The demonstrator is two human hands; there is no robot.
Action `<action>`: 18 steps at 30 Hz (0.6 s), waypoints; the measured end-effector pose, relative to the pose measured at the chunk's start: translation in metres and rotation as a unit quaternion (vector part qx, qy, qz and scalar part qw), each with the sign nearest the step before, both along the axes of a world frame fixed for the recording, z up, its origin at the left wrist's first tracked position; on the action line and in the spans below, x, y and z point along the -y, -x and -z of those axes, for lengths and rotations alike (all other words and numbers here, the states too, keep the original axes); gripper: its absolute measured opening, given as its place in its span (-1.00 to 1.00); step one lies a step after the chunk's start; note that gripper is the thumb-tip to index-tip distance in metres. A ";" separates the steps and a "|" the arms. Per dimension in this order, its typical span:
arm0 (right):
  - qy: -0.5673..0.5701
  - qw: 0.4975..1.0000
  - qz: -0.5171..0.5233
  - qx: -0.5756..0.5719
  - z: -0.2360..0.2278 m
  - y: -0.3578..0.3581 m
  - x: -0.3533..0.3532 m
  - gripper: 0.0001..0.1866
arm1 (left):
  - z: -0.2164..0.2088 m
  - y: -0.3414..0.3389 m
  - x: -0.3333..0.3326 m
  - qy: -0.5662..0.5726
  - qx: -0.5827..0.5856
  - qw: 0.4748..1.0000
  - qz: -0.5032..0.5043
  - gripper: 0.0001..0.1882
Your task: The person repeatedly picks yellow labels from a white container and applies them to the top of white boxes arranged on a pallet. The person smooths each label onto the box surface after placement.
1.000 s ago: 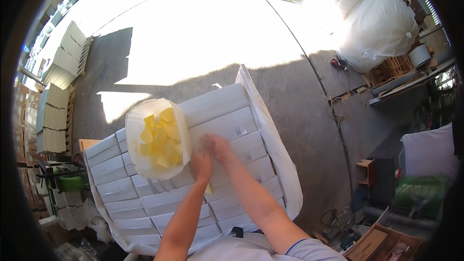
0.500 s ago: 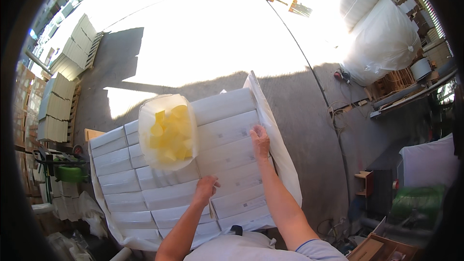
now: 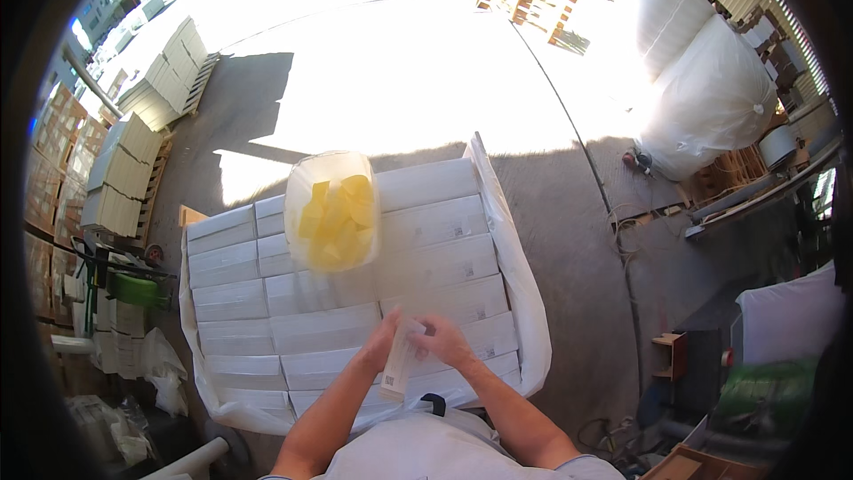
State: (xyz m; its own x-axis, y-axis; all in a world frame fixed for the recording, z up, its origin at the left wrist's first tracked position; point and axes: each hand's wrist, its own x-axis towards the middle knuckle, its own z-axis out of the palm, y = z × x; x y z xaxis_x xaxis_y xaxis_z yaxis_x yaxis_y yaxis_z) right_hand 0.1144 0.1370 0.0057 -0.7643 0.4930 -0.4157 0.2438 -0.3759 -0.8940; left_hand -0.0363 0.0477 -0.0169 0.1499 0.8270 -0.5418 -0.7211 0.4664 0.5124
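Note:
Low over the near part of a stack of white boxes [image 3: 322,331], both my hands meet at a strip of white labels [image 3: 396,372]. It hangs toward my body, with a small dark printed square near its lower end. My left hand [image 3: 382,344] is closed on the strip's left edge. The fingers of my right hand [image 3: 447,341] pinch at its upper right edge. Farther off on the boxes stands a translucent white tub [image 3: 302,180] with curled yellow paper scraps [image 3: 338,221] inside. Small printed squares mark several boxes in the right column.
White plastic sheeting [image 3: 522,320] edges the stack on the right. Board stacks on pallets [image 3: 130,169] stand at the left, near a green-wheeled cart [image 3: 133,289]. Large wrapped white bundles [image 3: 711,89] sit at the far right. A cable [image 3: 622,253] lies on the floor.
My right hand has left the right edge of the boxes and come back to my left hand. The label strip now shows clearly between them. The whole view has shifted slightly.

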 end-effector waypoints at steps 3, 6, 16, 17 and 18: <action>0.023 0.999 0.000 -0.034 -0.004 -0.012 0.004 -0.76 | -0.011 -0.007 0.009 -0.017 0.036 0.999 0.011 -0.33; -0.007 1.000 -0.004 -0.029 -0.012 -0.016 0.011 -0.78 | -0.022 -0.015 0.015 -0.004 0.011 1.000 0.014 -0.33; -0.323 0.930 0.172 0.041 -0.025 -0.031 0.042 -0.78 | -0.045 -0.035 0.028 -0.005 -0.106 0.994 0.022 -0.43; -0.273 0.939 0.200 0.052 -0.023 -0.033 0.045 -0.77 | -0.045 -0.035 0.028 0.005 -0.094 0.995 0.026 -0.44; -0.222 0.946 0.229 0.052 -0.021 -0.035 0.046 -0.76 | -0.044 -0.034 0.029 0.016 -0.082 0.996 0.030 -0.45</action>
